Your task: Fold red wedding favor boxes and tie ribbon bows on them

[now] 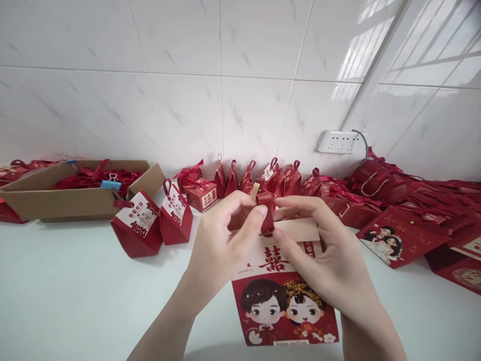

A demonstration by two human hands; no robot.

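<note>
A red and white wedding favor box point(285, 301), printed with two cartoon figures, stands on the white table in front of me. At its top, a dark red ribbon point(267, 208) forms a loop. My left hand point(233, 235) pinches this ribbon between thumb and fingers. From the other side, my right hand point(319, 245) presses its thumb at the ribbon's lower end, with its fingers curled behind the box top. A small gold-coloured tab point(255, 190) shows above the left fingers. The back of the box is hidden by my hands.
Two finished-looking red boxes point(139, 225) stand to the left, before an open cardboard box point(86, 211) of red ribbons with a blue binder clip point(110, 184). Several small favor boxes point(293, 179) line the tiled wall. More red boxes point(402, 235) crowd the right, below a power strip point(340, 142).
</note>
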